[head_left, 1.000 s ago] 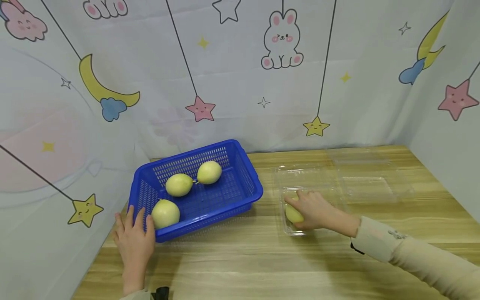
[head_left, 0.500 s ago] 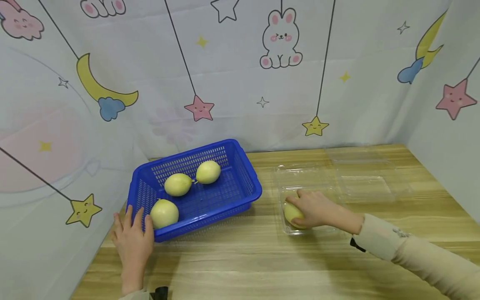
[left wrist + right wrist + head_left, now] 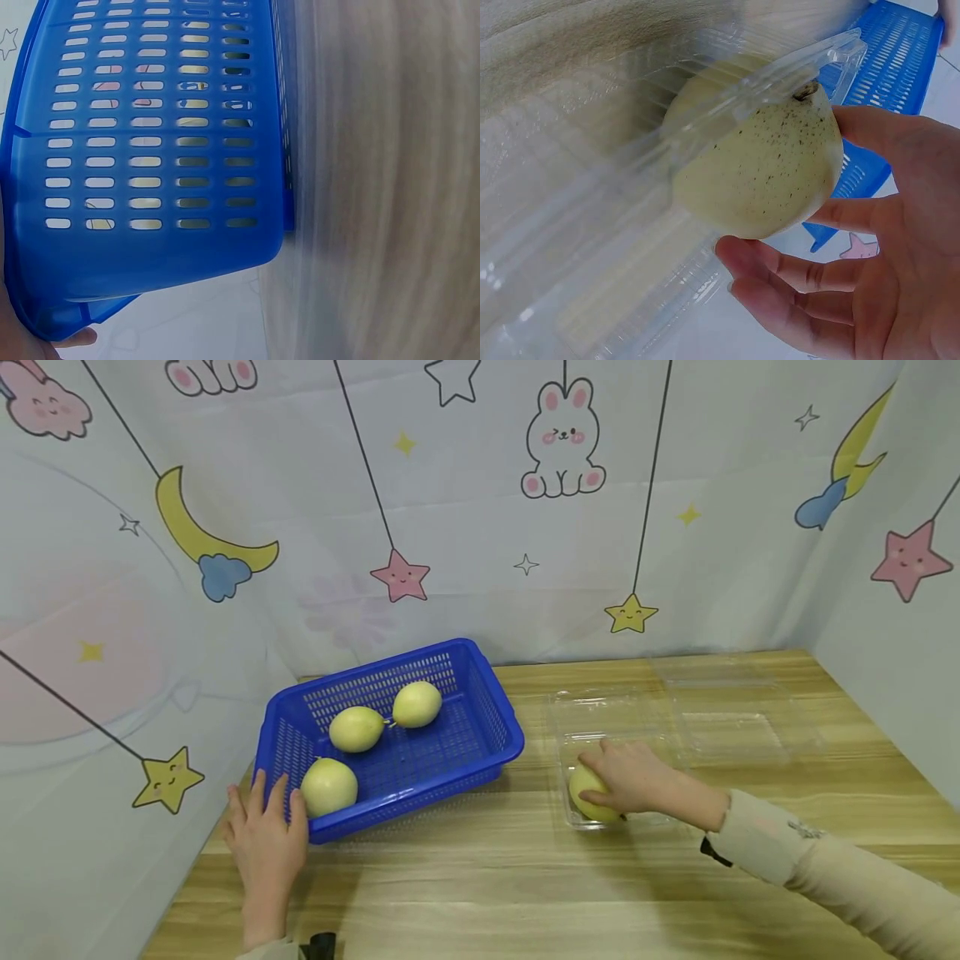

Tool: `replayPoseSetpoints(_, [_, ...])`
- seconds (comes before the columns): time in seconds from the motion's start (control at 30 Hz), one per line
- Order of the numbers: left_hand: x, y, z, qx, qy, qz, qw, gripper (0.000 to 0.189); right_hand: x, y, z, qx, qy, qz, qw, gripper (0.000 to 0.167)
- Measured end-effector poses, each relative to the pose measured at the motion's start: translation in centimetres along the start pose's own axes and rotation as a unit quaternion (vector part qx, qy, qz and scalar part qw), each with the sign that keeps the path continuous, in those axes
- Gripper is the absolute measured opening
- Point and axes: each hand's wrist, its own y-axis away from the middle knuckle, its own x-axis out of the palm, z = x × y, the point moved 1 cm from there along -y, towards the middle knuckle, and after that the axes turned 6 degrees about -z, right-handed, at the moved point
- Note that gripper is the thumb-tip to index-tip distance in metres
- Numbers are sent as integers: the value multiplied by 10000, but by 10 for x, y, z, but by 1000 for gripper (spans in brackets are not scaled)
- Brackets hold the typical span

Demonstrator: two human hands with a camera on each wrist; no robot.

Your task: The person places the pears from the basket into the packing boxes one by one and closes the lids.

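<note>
Your right hand [image 3: 630, 774] holds a pale fruit [image 3: 587, 792] between thumb and fingers, down in the near half of the open clear box [image 3: 566, 789], right of the blue basket [image 3: 420, 793]. Your left hand [image 3: 266, 835] rests at the basket's near left corner with its fingers extended and spread. Inside the basket, one pear [image 3: 329, 787] sits beside that hand, with two others [image 3: 356, 729] farther back, stem to stem.

printed white cloth [image 3: 465, 502], wooden tabletop [image 3: 480, 893]

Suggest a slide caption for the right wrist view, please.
Fingers grip a round yellowish fruit partly inside a clear plastic container.
</note>
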Motion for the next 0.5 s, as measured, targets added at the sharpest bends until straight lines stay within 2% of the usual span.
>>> replayPoseSetpoints(0.2, [0, 0, 1, -9, -14, 1, 10000, 46, 0, -1, -1, 124, 136, -92, 9998, 42])
replayPoseSetpoints(0.5, [1, 0, 1, 38, 13, -83, 10000, 46, -1, 2, -1, 45, 169, -249, 9995, 38])
